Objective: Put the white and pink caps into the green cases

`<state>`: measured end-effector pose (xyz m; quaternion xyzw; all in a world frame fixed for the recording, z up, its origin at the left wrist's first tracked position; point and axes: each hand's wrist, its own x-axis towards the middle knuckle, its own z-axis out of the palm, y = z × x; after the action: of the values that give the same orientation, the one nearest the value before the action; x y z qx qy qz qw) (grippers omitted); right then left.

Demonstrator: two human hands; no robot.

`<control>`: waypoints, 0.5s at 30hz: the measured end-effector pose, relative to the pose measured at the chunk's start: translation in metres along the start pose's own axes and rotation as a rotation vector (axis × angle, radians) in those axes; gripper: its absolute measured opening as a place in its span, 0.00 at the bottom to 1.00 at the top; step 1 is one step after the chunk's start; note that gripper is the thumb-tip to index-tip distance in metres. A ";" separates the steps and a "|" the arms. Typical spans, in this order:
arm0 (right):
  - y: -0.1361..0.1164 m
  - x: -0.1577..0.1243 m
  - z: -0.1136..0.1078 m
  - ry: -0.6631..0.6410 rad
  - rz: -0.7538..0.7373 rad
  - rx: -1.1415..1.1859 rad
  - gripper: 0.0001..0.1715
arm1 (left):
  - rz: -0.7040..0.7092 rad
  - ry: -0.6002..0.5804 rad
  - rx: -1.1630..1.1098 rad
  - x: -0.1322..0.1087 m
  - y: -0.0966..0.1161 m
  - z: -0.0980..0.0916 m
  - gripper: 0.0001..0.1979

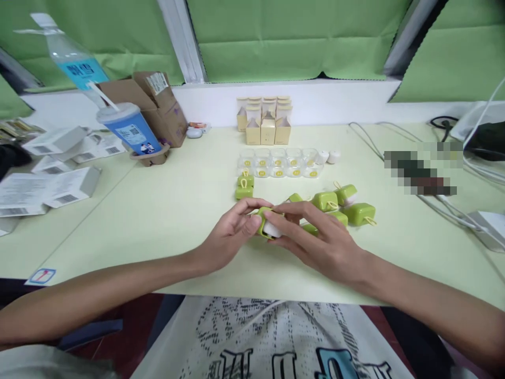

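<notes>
My left hand is closed around the left side of a small green case. Fingers of my right hand close on its other side, over a white rounded piece seated partly in the case. Just past my right fingers lie several green cases with yellow cord loops, such as this one; one of them shows a white part. Two more green cases stand in a short column beyond my left hand.
Several clear cups with yellow marks stand in rows, two white pieces beside them. Small open cartons line the wall. At left are a blue cup, a bottle, a cardboard box and white boxes. Cables run at right.
</notes>
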<state>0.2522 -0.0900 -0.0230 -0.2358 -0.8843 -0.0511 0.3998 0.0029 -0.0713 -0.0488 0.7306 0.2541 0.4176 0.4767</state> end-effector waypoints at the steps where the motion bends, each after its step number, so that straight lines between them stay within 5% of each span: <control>1: 0.001 -0.001 0.001 0.012 0.005 -0.014 0.55 | 0.036 0.008 0.043 0.001 0.001 0.003 0.19; 8: 0.007 -0.011 0.003 0.024 0.059 0.011 0.56 | 0.253 0.144 0.299 0.001 0.010 0.013 0.29; 12: 0.003 -0.013 -0.004 -0.024 -0.009 0.061 0.57 | 0.357 0.073 0.361 -0.003 0.017 0.011 0.32; 15: 0.003 -0.012 -0.010 -0.068 -0.102 0.055 0.49 | 0.400 0.048 0.394 -0.004 0.016 0.009 0.33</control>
<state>0.2673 -0.0950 -0.0257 -0.1809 -0.9092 -0.0389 0.3729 0.0077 -0.0853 -0.0372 0.8347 0.1924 0.4633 0.2272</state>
